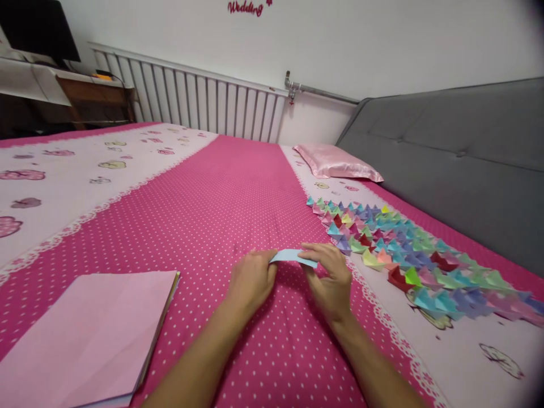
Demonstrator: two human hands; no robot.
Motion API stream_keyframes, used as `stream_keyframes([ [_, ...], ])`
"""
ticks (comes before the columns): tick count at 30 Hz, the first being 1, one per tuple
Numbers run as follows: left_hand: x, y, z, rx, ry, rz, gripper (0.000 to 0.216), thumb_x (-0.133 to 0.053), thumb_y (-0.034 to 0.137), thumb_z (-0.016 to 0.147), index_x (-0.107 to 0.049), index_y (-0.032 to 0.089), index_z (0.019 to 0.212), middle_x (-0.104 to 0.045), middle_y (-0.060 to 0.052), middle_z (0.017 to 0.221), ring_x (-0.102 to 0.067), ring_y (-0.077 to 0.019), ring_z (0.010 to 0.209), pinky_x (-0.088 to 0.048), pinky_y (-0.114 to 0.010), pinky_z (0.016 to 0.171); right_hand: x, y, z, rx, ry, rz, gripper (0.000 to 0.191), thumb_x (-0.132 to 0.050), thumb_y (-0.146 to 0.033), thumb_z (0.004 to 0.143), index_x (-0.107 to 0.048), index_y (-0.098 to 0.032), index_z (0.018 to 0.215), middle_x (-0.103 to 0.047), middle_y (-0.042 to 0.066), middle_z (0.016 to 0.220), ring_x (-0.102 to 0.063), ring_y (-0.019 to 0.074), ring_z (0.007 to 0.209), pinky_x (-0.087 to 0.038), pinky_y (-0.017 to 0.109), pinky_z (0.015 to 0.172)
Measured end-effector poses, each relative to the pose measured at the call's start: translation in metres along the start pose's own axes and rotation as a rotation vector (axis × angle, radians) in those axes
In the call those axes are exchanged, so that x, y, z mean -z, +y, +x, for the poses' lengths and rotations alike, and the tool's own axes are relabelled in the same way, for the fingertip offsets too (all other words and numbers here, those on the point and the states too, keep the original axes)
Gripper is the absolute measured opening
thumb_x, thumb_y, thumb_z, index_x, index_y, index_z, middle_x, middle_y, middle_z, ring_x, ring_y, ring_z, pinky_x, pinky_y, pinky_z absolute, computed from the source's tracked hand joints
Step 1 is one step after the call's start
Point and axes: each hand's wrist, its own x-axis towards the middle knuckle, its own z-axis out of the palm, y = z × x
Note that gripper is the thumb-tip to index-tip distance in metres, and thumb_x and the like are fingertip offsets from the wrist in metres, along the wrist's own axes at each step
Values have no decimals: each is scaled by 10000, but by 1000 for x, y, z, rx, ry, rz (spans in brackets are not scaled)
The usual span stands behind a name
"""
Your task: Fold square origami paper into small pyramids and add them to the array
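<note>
Between my hands, above the pink dotted bedspread, is a small light-blue piece of paper (291, 256), bowed slightly upward. My left hand (254, 279) pinches its left end between thumb and fingers. At the right end, my right hand (329, 277) grips it, with fingers on top and the thumb below. Whether the paper is folded in layers I cannot tell. Over to the right stand rows of small folded paper boats (395, 243) in blue, green, pink, purple, red and yellow. A stack of coloured paper (97, 334), pink sheet uppermost, lies at the left front.
The bedspread (221, 198) covers the wide bed. A pink satin pillow (338, 161) rests at the back right, near the grey padded headboard (450, 141). Along the wall runs a white radiator (191, 93). A desk (91, 93) with a monitor (40, 31) stands far left.
</note>
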Motion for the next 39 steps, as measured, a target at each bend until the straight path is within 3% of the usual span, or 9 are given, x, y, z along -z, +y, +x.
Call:
stream_keyframes([
  [3,0,8,-2,57,-13,-358,328,-344,229,849,-664,171,887,-682,-70,814,-600,-203,721,-432,-321,687,2,-8,-2,96,67,7,195,-651,-132,731,-667,-250,886,-682,40,937,-587,209,891,-429,417,823],
  [8,-7,25,-2,328,-134,-1263,267,-473,306,811,-652,112,854,-671,-79,790,-592,-169,704,-447,-285,694,3,-10,-4,170,66,-70,373,-564,-42,756,-657,-298,1010,-650,34,1090,-549,215,962,-422,429,850],
  [11,-6,30,-1,438,-136,-1633,189,-524,189,756,-641,86,861,-669,-84,802,-592,-150,712,-457,-273,739,1,-8,-4,159,-10,-104,409,-531,-47,770,-635,-302,1072,-609,31,1179,-511,224,1030,-399,446,893],
  [16,2,21,1,442,-187,-2047,238,-465,65,684,-624,55,861,-658,-91,841,-588,-127,727,-463,-240,760,-1,-10,-4,102,-194,-145,456,-463,-87,796,-556,-294,1192,-410,16,1389,-387,242,1195,-324,484,976],
  [23,0,20,2,408,-110,-1930,190,-560,97,775,-614,58,953,-659,-102,917,-610,-143,802,-471,-249,803,1,-15,-3,92,-362,-61,516,-513,-305,795,-425,-293,1303,-183,18,1492,-225,305,1320,-208,569,1020],
  [26,-2,21,2,428,-91,-1877,169,-513,105,822,-620,52,942,-666,-113,888,-619,-141,756,-483,-258,772,-1,-15,-4,-25,-324,56,466,-481,-319,833,-429,-299,1295,-282,40,1453,-280,291,1301,-246,555,1011],
  [31,-3,20,3,345,-137,-1861,194,-502,130,839,-635,54,957,-666,-133,943,-620,-167,843,-467,-278,820,-10,-13,-9,-438,-147,404,566,-596,-283,783,-373,-246,1302,-509,110,1255,-512,237,1112,-448,419,891],
  [36,-8,17,2,296,-165,-1733,228,-568,237,812,-658,80,950,-678,-117,913,-616,-162,806,-451,-284,812,-15,-13,-7,-732,-151,752,403,-675,-297,716,-514,-199,1072,-649,73,1003,-635,193,873,-506,332,773],
  [39,-7,15,2,320,-83,-1552,243,-637,290,754,-681,89,884,-686,-96,789,-606,-145,691,-454,-266,724,-13,-12,-4,-846,-149,840,370,-699,-301,691,-542,-181,1004,-680,50,890,-651,167,748,-512,303,709],
])
